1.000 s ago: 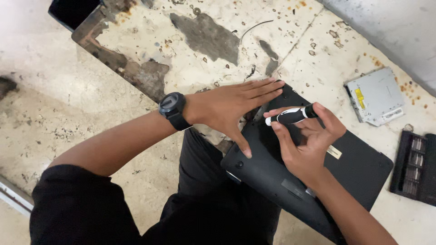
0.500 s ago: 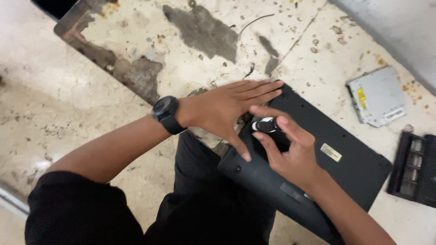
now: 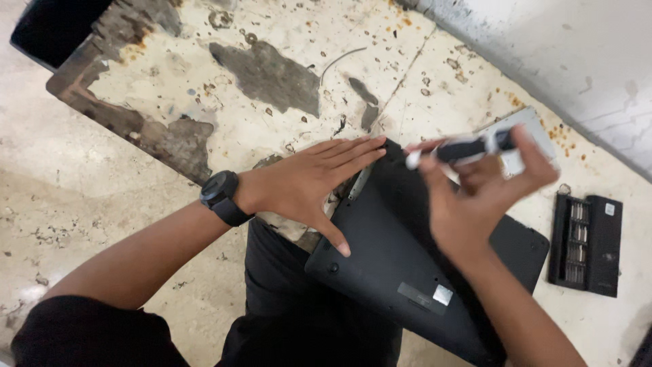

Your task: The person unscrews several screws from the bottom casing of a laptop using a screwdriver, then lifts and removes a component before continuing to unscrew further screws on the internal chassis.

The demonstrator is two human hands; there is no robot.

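A black laptop (image 3: 387,265) lies bottom side up on a worn, stained table (image 3: 224,102), partly over my lap. My left hand (image 3: 312,187), with a black watch on the wrist, lies flat with fingers spread against the laptop's left edge. My right hand (image 3: 475,197) is raised above the laptop and holds a slim black and white screwdriver (image 3: 455,149) sideways between thumb and fingers, its light tip pointing left.
A black case of screwdriver bits (image 3: 585,243) lies open to the right of the laptop. A flat silver drive (image 3: 526,132) rests behind my right hand. A white wall (image 3: 577,61) runs along the far right. A dark object (image 3: 47,27) sits at the table's top left corner.
My right hand lifted off the laptop's bottom and rose toward the upper right with the screwdriver. My left hand stayed flat at the laptop's edge.
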